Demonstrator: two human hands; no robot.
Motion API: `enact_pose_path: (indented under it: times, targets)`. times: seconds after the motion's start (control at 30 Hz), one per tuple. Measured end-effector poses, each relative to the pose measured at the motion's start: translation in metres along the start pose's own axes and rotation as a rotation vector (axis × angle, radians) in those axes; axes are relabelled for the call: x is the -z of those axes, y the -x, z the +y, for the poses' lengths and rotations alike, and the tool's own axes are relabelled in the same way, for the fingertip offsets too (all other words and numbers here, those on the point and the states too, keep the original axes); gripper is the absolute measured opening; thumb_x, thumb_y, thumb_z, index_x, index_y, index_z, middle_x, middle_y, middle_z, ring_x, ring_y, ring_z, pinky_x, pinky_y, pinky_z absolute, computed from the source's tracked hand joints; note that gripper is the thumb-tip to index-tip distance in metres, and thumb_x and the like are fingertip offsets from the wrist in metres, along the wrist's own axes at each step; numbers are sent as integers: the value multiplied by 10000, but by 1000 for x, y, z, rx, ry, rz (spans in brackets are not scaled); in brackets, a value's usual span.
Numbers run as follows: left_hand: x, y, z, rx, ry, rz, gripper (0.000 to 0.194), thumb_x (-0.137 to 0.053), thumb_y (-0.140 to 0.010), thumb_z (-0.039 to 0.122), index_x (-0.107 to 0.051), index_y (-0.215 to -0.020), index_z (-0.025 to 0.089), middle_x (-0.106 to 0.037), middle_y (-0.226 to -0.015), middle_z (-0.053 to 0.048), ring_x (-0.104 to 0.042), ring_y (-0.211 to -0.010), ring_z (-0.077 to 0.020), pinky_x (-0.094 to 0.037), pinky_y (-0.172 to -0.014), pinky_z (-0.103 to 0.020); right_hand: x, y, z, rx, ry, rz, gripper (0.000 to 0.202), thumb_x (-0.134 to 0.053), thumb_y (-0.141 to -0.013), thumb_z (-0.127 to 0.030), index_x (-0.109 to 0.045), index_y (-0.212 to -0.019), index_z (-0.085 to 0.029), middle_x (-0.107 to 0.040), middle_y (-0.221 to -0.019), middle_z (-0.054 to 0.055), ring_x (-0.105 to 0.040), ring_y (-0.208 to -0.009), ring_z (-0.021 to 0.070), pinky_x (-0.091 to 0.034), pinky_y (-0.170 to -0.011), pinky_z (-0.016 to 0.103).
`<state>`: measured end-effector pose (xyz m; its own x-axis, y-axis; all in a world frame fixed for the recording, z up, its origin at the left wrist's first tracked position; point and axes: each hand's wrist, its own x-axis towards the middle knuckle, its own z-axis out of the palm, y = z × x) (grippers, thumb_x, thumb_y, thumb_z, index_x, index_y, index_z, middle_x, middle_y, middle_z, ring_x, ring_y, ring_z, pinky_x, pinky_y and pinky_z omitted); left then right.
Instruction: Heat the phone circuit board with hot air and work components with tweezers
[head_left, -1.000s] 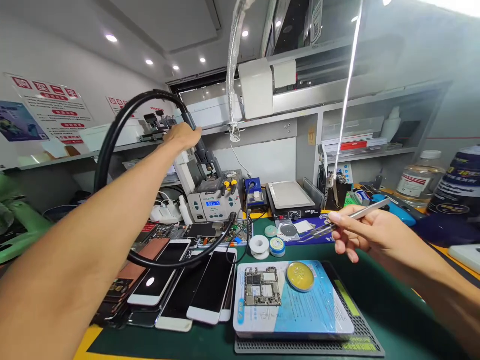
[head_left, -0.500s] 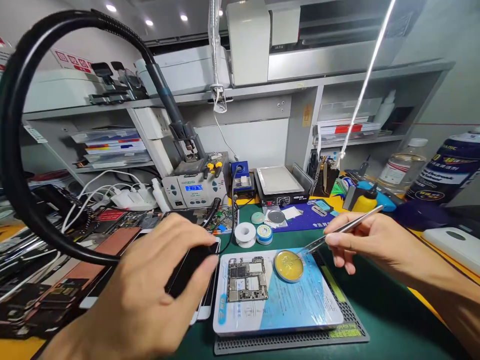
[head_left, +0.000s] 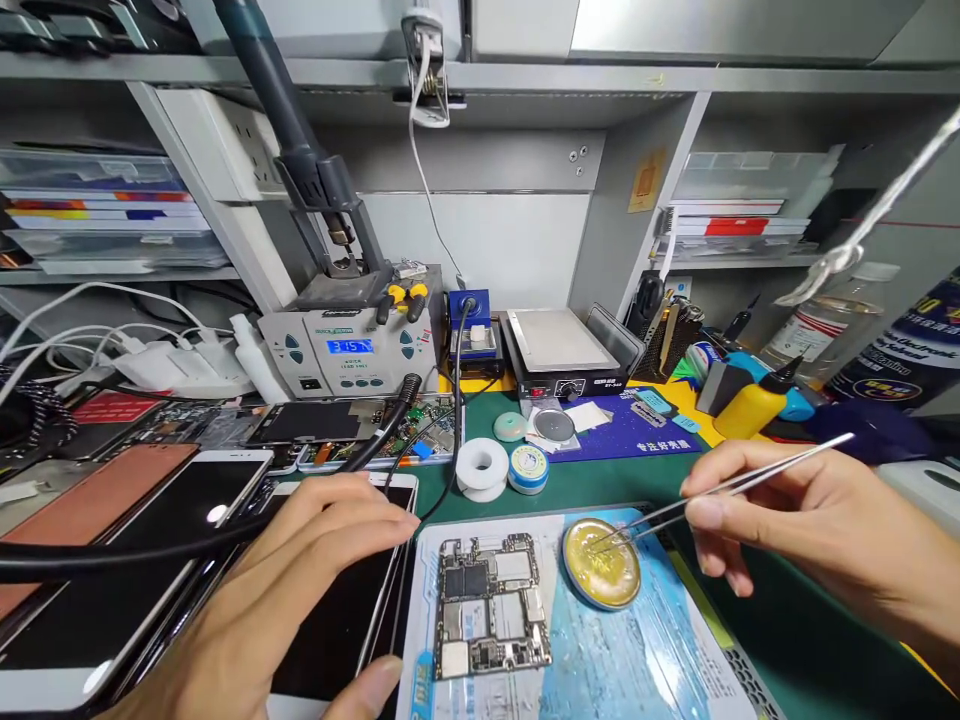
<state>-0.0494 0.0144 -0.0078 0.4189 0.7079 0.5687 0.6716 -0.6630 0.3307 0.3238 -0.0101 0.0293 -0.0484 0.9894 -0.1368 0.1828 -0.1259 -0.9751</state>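
My right hand (head_left: 795, 520) pinches metal tweezers (head_left: 772, 467), whose tips reach into a round tin of yellow paste (head_left: 602, 562). The tin rests on a blue and white box (head_left: 637, 660). Left of it on the same box lies a phone circuit board (head_left: 493, 605). My left hand (head_left: 300, 600) hovers at the lower left beside the box, over dark phone screens (head_left: 330, 640), its thumb and fingers apart with nothing between them.
A soldering station (head_left: 349, 350) and a flat heating plate (head_left: 562, 345) stand at the back. Solder spools (head_left: 481, 470) sit behind the box. A black hose (head_left: 150, 555) crosses the left side; bottles stand at the right.
The view has moved closer and lower. My left hand's thumb and fingers are further apart. The tweezers' tips have moved further into the yellow paste.
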Motion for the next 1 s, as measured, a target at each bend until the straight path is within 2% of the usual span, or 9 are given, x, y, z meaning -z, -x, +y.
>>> enact_pose_path:
  times: [0.1, 0.23, 0.33, 0.43, 0.53, 0.67, 0.77, 0.87, 1.0]
  targets:
    - [-5, 4, -2, -33, 0, -18, 585, -624, -671, 458, -563, -1252, 468, -686, -1148, 8, -635, -1079, -359, -593, -874, -486, -3, -1, -1, -10, 19, 18, 246, -856, -654, -440, -751, -713, -225, -719, -524, 36, -628, -441, 183, -524, -435, 269]
    - [-7, 6, 10, -144, -13, -50, 468, -556, -795, 289, -541, -1263, 297, -655, -1202, -40, -555, -1203, -307, -509, -1020, -460, -5, -2, -1, -6, 30, 58, 410, -878, -512, -569, -732, -671, -220, -660, -480, 20, -595, -404, 204, -512, -382, 317]
    - [-2, 5, 17, -182, -5, -95, 473, -533, -818, 240, -494, -1288, 219, -627, -1233, -75, -497, -1264, -306, -491, -1041, -442, -6, -2, 0, 4, 28, 77, 489, -872, -440, -629, -721, -663, -220, -628, -462, 9, -571, -388, 202, -492, -353, 324]
    - [7, 3, 17, -212, -67, -186, 552, -581, -795, 245, -466, -1333, 214, -593, -1296, -75, -450, -1314, -315, -490, -1053, -428, -5, -3, 2, 13, 25, 80, 517, -865, -423, -649, -718, -667, -218, -620, -461, 7, -558, -386, 196, -479, -345, 320]
    - [12, 4, 14, -235, -127, -240, 632, -624, -764, 228, -442, -1370, 231, -566, -1343, -59, -428, -1340, -319, -488, -1063, -425, -3, -3, 4, 13, 27, 57, 480, -873, -469, -612, -726, -690, -211, -647, -488, 20, -575, -407, 204, -493, -366, 325]
    - [9, 9, 14, -244, -133, -227, 658, -658, -762, 290, -433, -1379, 251, -562, -1352, -52, -447, -1329, -335, -491, -1059, -446, 1, -3, 9, 6, 23, -11, 284, -844, -656, -468, -738, -727, -214, -702, -545, 34, -617, -464, 199, -522, -436, 302]
    - [4, 10, 21, -223, -167, -205, 649, -675, -757, 323, -442, -1358, 247, -550, -1357, -52, -474, -1302, -321, -500, -1046, -427, 3, -3, 11, 7, 7, -51, 194, -830, -709, -394, -741, -756, -228, -712, -566, 14, -627, -496, 181, -518, -462, 264]
    - [1, -2, 34, -215, -174, -180, 617, -687, -746, 322, -459, -1311, 231, -543, -1344, -54, -514, -1250, -268, -517, -1014, -340, 3, -3, 11, 3, -4, -67, 193, -838, -706, -376, -740, -784, -229, -724, -579, 10, -631, -503, 173, -518, -477, 250]
    - [-4, -30, 58, -170, -18, -204, 538, -694, -727, 264, -485, -1222, 244, -591, -1191, -38, -574, -1122, -195, -539, -902, -244, 1, -1, 9, 2, -18, -80, 217, -838, -705, -397, -734, -774, -219, -735, -582, 18, -633, -507, 169, -519, -493, 249]
